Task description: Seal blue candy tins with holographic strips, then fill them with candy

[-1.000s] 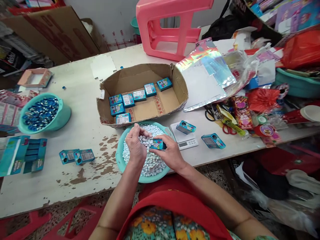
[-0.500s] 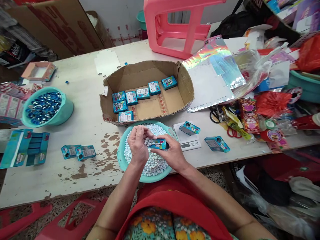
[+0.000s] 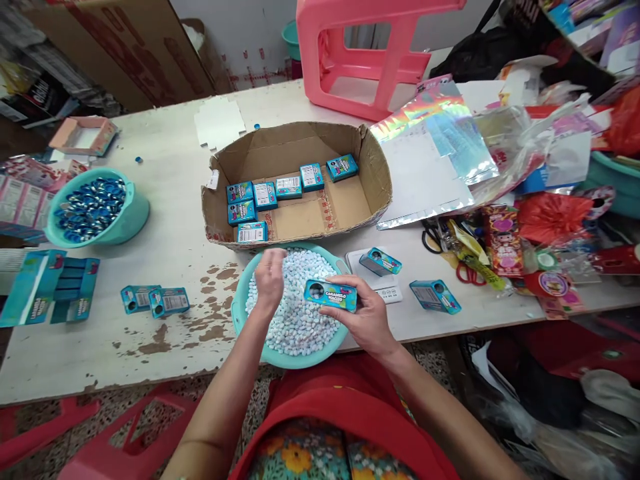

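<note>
My right hand (image 3: 367,313) is closed around a small blue candy box (image 3: 341,297), tilted above the teal basin (image 3: 241,320). Small pale candies show inside the box's round opening. Over the basin's left part is my left hand (image 3: 271,277), its fingers smeared by motion. Loose white candies (image 3: 300,333) fill the basin beneath both hands. To the right, another blue box stands on the white kitchen scale (image 3: 356,259), and one more blue box (image 3: 434,297) is on the table beyond it.
A cut-down cardboard box (image 3: 295,223) holding several blue boxes stands behind the basin. At left are a teal bucket of blue caps (image 3: 125,220), two blue boxes (image 3: 170,301) and flattened cartons (image 3: 45,293). Scissors (image 3: 470,273) and packaging lie at right, near a pink stool (image 3: 313,60).
My left hand has moved left, away from the candy box. My right hand has shifted right and turned the box so its front and round opening show.
</note>
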Demonstrator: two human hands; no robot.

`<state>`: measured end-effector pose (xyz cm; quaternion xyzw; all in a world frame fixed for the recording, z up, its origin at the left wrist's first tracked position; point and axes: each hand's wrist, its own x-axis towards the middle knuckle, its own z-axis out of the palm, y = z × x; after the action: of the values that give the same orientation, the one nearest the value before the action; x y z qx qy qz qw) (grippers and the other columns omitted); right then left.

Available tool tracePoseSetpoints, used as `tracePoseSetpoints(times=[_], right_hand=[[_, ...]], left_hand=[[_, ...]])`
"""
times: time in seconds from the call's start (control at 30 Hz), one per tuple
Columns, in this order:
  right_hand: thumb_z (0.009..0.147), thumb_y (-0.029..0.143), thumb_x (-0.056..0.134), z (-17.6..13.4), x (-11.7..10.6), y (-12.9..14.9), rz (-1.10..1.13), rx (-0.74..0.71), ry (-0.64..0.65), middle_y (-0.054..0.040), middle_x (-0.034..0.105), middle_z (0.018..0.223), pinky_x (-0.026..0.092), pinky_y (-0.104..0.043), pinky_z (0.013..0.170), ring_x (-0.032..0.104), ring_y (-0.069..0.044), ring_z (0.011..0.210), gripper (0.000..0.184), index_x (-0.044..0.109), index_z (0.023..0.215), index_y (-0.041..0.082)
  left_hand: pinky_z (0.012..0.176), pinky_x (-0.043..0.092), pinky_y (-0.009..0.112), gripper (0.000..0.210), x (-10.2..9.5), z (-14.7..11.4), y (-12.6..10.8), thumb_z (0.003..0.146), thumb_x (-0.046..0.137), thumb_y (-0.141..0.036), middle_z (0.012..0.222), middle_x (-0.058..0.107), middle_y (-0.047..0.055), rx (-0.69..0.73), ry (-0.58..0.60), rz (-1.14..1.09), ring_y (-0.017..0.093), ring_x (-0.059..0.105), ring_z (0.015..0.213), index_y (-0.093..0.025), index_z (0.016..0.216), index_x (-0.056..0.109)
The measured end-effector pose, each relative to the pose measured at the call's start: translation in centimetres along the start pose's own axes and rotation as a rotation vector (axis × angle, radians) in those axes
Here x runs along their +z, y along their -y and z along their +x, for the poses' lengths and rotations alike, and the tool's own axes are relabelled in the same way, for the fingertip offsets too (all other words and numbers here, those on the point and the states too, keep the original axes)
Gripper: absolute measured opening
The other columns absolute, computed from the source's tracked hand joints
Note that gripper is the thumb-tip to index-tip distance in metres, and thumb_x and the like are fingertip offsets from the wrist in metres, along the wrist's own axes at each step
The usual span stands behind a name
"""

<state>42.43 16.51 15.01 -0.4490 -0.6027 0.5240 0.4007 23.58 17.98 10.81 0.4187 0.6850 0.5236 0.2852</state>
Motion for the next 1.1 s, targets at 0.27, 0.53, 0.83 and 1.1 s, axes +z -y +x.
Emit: tracePoseSetpoints(times=[0.27,0.53,0.83,1.1], right_hand=[[0.067,0.037,0.078,-0.3,-1.1,-0.8,-0.018,0.065,-0.081,-0.0043,0.066,0.100,0.053,-0.034,0.080,0.064,-0.021,0.090,0.041,0.061,0.102,0.023],[0.069,0.041,0.075,-0.2,-0.5,-1.6,-0.194,0.079,-0.059,-0.0045,0.066,0.098,0.052,-0.035,0.078,0.063,-0.021,0.086,0.039,0.061,0.101,0.022],[0.073,0.031,0.074,-0.2,2.9,-0.7,-0.382,-0.137,0.129,-0.0054,0.065,0.096,0.048,-0.037,0.082,0.060,-0.024,0.093,0.033,0.059,0.102,0.023],[0.071,0.031,0.076,0.0,4.2,0.3,-0.375,-0.164,0.112,-0.0042,0.065,0.095,0.048,-0.035,0.080,0.061,-0.022,0.091,0.036,0.059,0.101,0.022]], left_hand=[[0.088,0.039,0.039,0.034,2.2,-1.9,5.4,0.084,0.053,-0.047,0.105,0.059,0.011,0.095,0.358,0.843,0.028,0.051,0.101,-0.021,0.105,0.060],[0.061,0.040,0.023,0.023,0.5,-2.5,5.2,0.079,0.058,-0.041,0.067,0.054,-0.001,-0.143,0.112,0.265,0.013,0.052,0.063,-0.019,0.075,0.057],[0.046,0.040,0.017,0.022,-1.1,-4.0,-5.0,0.078,0.059,-0.037,0.070,0.056,-0.002,-0.349,0.027,-0.735,0.008,0.051,0.051,-0.020,0.083,0.046],[0.059,0.049,0.022,0.018,-1.5,-3.1,-5.4,0.080,0.059,-0.031,0.071,0.057,-0.004,-0.206,-0.055,-0.765,0.009,0.059,0.055,-0.021,0.085,0.045]])
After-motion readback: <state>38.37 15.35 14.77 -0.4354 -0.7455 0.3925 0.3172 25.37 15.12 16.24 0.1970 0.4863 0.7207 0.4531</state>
